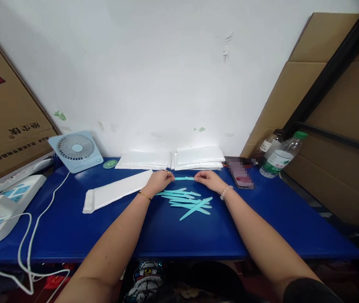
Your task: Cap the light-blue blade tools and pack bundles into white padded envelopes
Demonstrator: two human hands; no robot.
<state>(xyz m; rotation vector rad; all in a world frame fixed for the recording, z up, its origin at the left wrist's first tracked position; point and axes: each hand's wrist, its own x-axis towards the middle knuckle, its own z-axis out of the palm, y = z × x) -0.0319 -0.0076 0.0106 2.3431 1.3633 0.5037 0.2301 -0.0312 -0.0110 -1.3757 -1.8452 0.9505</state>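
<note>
Currently, left hand [159,182] pinching left end of teal stick [183,179], right hand [211,180] pinching right end. Stick spans gap between hands, just beyond loose pile of teal sticks [196,208] on blue table [182,242]. White envelope [119,190] slants beside left hand. Envelope stacks [146,160] near wall [167,84]. Phone [242,174] right of right hand. Fan [76,148] far left.

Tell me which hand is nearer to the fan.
Left. The left hand is right of the fan, at one end of a turquoise strip; the right hand is farther right, at the strip's other end.
</note>
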